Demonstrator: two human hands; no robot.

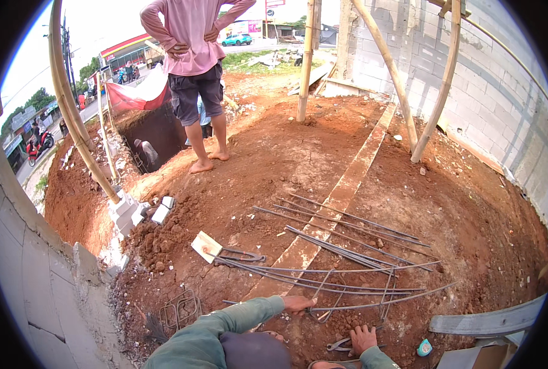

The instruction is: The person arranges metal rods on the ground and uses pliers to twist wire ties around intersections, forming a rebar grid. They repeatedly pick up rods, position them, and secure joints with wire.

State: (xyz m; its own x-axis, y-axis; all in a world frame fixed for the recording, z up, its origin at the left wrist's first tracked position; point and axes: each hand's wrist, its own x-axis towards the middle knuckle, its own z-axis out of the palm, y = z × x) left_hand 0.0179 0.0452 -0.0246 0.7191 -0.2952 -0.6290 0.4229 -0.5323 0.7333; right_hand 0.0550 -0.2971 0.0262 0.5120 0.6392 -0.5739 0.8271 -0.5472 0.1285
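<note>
My left hand is closed on a thin bent steel stirrup where it meets the long rebar rods. Another stirrup crosses these rods farther right. Low in the view, the fingers of my right hand curl at the handles of a pair of pincers, partly covered by the hand. Several loose rebar rods lie just beyond, across a long dirt-stained plank. Left of them, a long-handled cutter rests beside a small wooden board.
A barefoot person in a pink shirt stands by a deep pit, with someone in it. Bamboo poles stand near the block wall. Wire stirrups lie left; a tape measure and curved grey sheet lie right.
</note>
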